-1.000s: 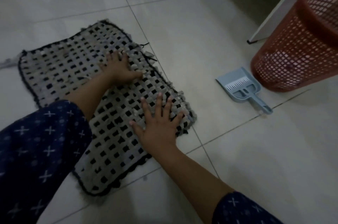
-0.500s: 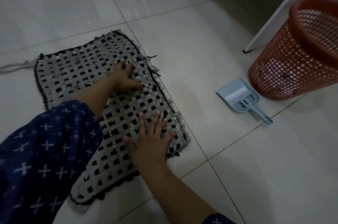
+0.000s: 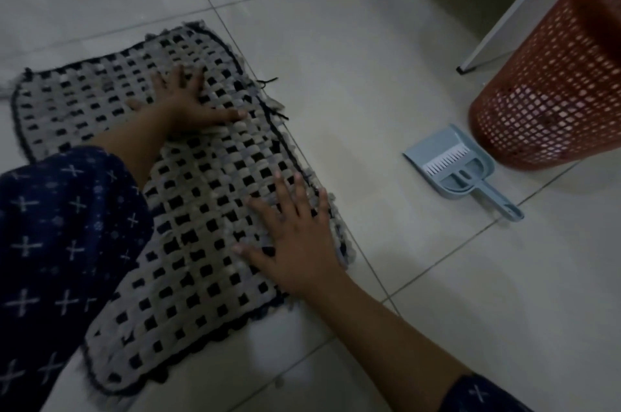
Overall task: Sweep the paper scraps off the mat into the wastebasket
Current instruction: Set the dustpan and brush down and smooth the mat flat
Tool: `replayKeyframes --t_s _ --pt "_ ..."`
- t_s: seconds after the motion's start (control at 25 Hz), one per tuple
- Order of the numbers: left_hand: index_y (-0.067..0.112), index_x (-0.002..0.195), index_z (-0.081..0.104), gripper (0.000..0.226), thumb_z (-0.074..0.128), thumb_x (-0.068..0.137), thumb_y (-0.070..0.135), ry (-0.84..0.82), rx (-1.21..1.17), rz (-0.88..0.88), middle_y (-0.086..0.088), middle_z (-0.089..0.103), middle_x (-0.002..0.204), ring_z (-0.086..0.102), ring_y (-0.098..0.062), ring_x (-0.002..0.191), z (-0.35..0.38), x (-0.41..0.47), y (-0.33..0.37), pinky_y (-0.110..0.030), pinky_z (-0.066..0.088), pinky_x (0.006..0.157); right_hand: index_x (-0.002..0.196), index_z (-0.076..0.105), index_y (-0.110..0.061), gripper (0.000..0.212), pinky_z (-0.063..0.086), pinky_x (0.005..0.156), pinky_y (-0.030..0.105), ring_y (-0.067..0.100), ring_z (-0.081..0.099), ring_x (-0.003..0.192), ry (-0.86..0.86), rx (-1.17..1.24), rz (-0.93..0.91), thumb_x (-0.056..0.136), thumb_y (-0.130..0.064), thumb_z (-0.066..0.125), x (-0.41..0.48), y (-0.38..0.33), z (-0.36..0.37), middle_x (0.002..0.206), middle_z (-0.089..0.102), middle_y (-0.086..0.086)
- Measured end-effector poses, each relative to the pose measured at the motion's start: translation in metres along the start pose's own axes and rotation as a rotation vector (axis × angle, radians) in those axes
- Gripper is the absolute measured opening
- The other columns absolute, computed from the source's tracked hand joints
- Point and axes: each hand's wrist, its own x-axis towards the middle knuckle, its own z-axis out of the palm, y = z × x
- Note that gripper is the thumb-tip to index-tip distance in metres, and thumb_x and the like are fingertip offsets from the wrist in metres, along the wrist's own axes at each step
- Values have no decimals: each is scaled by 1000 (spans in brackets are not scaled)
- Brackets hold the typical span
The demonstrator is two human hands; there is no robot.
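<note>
A grey and black woven mat [image 3: 188,196] lies on the tiled floor at the left. My left hand [image 3: 188,99] presses flat on its far part, fingers spread. My right hand [image 3: 295,240] lies flat on the mat's near right edge, fingers apart. Neither hand holds anything. A small blue-grey dustpan [image 3: 450,163] rests on the floor to the right of the mat, handle pointing toward me. Behind it stands a red mesh wastebasket [image 3: 551,82]. I cannot make out paper scraps on the mat in this dim light.
A white furniture panel [image 3: 524,5] stands behind the wastebasket at the top right. Glossy pale floor tiles [image 3: 369,52] separate mat and dustpan. My dark patterned sleeve [image 3: 60,237] covers the mat's near left part.
Both hands stay flat on the mat. The view has shifted, and the mat's right edge looks pushed slightly straighter; the dustpan and wastebasket have not moved.
</note>
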Motion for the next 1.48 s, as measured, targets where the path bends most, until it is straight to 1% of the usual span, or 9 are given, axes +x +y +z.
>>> replayKeyframes --t_s 0.2,0.36,0.52,0.72,0.8,0.88,1.08,1.36,1.48 --pt "47 143 -15 141 37 24 102 -39 -32 7 6 -25 157 -28 -31 140 -12 3 1 -73 -3 105 146 9 -43 69 -18 112 55 23 -25 144 51 -25 17 86 -70 25 -9 -2 2 160 -12 1" --pt "46 144 -14 133 40 34 98 -24 -5 3 7 -25 157 -28 -31 141 -11 0 5 -75 -7 102 147 4 -42 69 -18 110 56 25 -28 143 42 -35 26 85 -72 11 -6 -7 3 159 -15 7" --pt "46 145 -11 127 41 41 95 8 -5 10 7 -22 157 -26 -30 141 -5 -2 4 -75 -9 101 147 19 -35 64 8 107 58 34 6 145 154 -139 152 92 -63 2 -15 -24 17 156 19 17" --pt "24 151 1 133 58 48 85 0 -27 15 -7 -13 160 -23 -36 142 -17 15 10 -68 1 109 146 23 -35 62 16 102 61 45 23 140 191 -160 181 94 -59 2 -21 -34 18 154 27 18" --pt "19 151 0 121 67 62 67 9 -71 23 -10 -9 160 -18 -37 143 -16 20 26 -65 3 111 146 24 -34 62 16 102 61 46 22 140 189 -171 188 94 -59 2 -20 -33 18 154 27 18" --pt "28 150 -7 112 53 67 74 11 -103 48 -7 -13 160 -21 -38 142 -11 23 33 -67 -1 109 146 24 -34 62 15 102 62 47 20 140 193 -169 190 94 -58 2 -20 -34 18 154 25 19" --pt "34 149 -5 143 16 26 104 -37 -55 96 -1 -15 159 -23 -34 142 -14 24 24 -68 -3 108 147 20 -33 60 11 103 62 47 13 141 198 -174 189 93 -58 18 -25 -41 24 156 18 19" --pt "37 148 -9 111 16 57 95 65 53 127 0 -17 159 -22 -31 143 3 18 19 -73 -7 103 148 18 -33 64 6 105 64 45 7 144 142 -177 148 90 -60 20 -26 -34 30 157 14 19" --pt "29 151 2 96 20 75 83 143 12 159 -6 -3 161 -11 -32 145 10 2 13 -67 -6 109 148 -1 -38 64 -13 108 63 37 -23 142 53 -99 129 91 -61 16 -26 -34 26 157 -13 17"
